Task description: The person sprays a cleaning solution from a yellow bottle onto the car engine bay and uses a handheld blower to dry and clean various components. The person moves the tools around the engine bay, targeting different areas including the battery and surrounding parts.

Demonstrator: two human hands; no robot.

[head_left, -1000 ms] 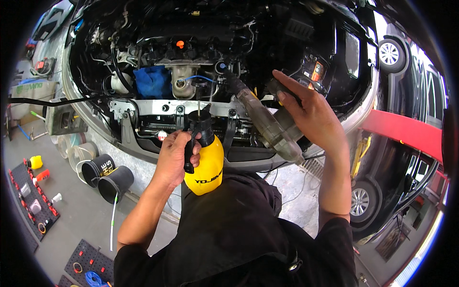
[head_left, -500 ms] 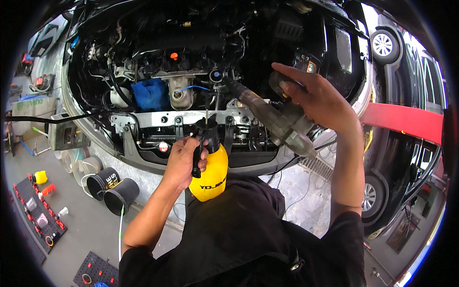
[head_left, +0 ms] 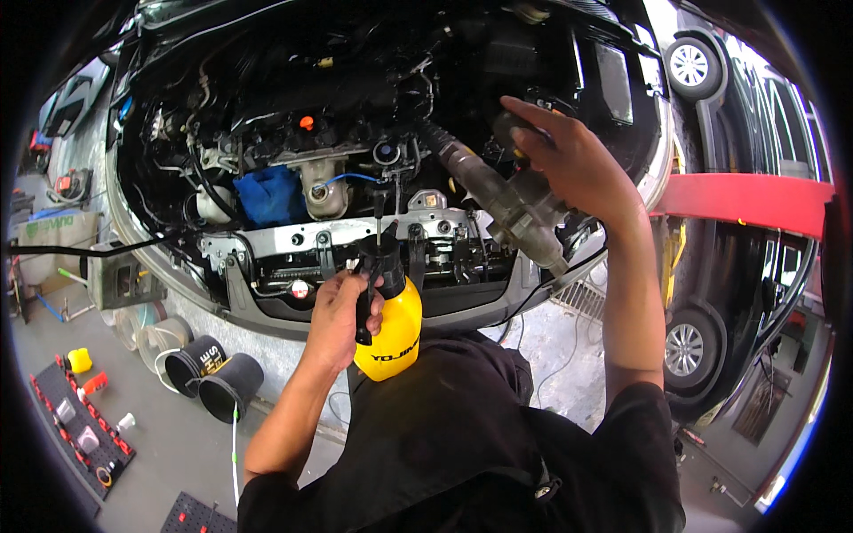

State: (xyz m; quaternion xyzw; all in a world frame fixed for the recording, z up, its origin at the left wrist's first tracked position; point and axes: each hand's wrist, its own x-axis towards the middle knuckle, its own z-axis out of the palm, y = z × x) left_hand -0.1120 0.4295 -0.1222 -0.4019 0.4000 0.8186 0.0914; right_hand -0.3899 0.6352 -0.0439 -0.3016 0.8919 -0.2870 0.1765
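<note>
Yellow bottle: here's the landmark, the yellow spray bottle (head_left: 391,336), right by the person's dark clothing, its black sprayer head (head_left: 384,259) pointing toward the open engine bay.
Left hand: the left hand (head_left: 339,313) is clamped on that bottle, fingers curled around the black trigger.
Right hand: over to the right of the bottle and farther forward, the right hand (head_left: 582,164) is closed on a grey gun-shaped tool (head_left: 508,200), index finger out straight, its other fingers mostly hidden.
Nozzle: the tool slants forward-left, its dark tip over the engine bay, ahead and slightly right of the bottle.
Engine bay: straight past the bottle runs a silver crossbar (head_left: 293,236); ahead-left come a bunched blue cloth (head_left: 268,194) and, farther on, an orange cap (head_left: 307,123).
Floor: two black buckets (head_left: 233,387) sit well left of the bottle.
Far side: a red beam (head_left: 746,204) reaches in, well right of the bottle.
</note>
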